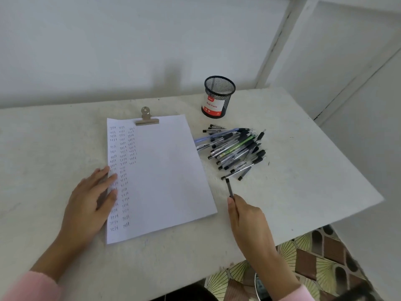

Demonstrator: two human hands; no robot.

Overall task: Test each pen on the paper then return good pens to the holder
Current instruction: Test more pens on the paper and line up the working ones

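Pink sleeves frame the near edge. The left hand (91, 198) lies flat, fingers spread, on the paper's (169, 170) left margin at 9 o'clock, gripping nothing. The right hand (245, 216), at 4 o'clock from the paper, has its fingers closed on a dark pen (229, 189) pointing toward 12 o'clock. Just beyond its tip lies the pen pile (234, 148), loose on the table (303, 170). A metal clip (147, 120) holds the paper's far edge. At 1 o'clock stands the black mesh holder (218, 97), upright; no pens show inside it.
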